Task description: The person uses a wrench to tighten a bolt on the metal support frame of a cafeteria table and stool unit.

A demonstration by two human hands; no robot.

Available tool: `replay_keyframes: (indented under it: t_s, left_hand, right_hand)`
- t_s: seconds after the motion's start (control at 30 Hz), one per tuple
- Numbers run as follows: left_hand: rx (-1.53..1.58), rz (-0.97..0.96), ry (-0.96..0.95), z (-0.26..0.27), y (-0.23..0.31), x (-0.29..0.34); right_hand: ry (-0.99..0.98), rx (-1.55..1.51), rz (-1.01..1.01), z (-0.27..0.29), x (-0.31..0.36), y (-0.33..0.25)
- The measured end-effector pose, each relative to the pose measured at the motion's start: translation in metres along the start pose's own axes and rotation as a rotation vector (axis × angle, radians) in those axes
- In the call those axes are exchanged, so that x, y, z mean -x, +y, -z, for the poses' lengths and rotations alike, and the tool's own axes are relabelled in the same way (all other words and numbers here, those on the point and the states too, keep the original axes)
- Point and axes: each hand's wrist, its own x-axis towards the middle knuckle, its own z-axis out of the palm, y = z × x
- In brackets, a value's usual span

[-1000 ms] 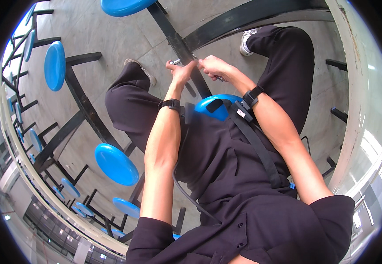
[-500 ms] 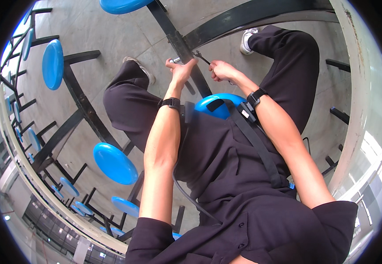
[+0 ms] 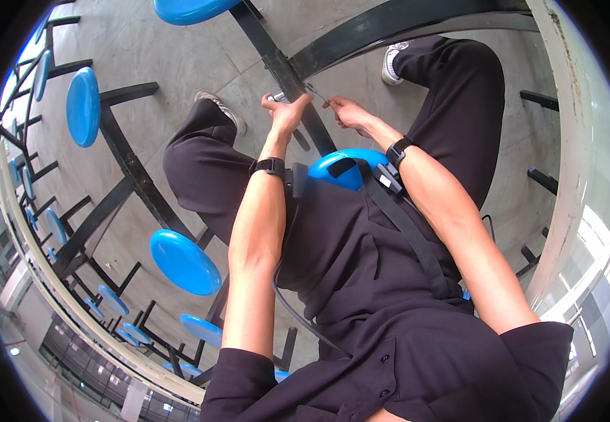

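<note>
My left hand (image 3: pixel 289 114) is closed at the left side of a black metal beam (image 3: pixel 270 60). Between its thumb and fingers shows a short silver metal piece (image 3: pixel 277 97), whose exact kind I cannot make out. Across the beam, my right hand (image 3: pixel 350 114) grips a thin open-ended wrench (image 3: pixel 317 92). The wrench's jaw points up and left, close to the beam's right side; whether it touches anything is too small to tell. A blue round stool seat (image 3: pixel 347 162) lies below my hands, partly under me.
A curved black brace (image 3: pixel 389 32) joins the beam ahead on the right. More blue seats (image 3: pixel 83 107) on black frames stand to the left. A pale table edge (image 3: pixel 554 141) runs along my right. My shoes (image 3: pixel 224 112) rest on the grey floor (image 3: pixel 171 53).
My right hand has moved slightly left with the wrench, bringing its jaw nearer the beam. My left hand stays at the silver piece.
</note>
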Motion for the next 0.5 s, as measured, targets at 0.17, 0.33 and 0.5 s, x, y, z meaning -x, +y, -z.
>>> replay_keyframes:
  t_s: [0.17, 0.33, 0.5]
  left_hand:
    - [0.045, 0.036, -0.080, 0.0005, 0.0038, 0.0062]
    - [0.013, 0.019, -0.015, 0.0024, 0.0002, 0.0009]
    - [0.040, 0.015, -0.041, 0.0001, 0.0002, 0.0022]
  right_hand:
    - [-0.047, -0.016, 0.022, -0.0021, -0.0009, 0.0008]
    - [-0.095, -0.087, -0.008, -0.0072, 0.0013, -0.0044]
    - [-0.104, -0.094, -0.078, -0.0059, 0.0032, 0.0007]
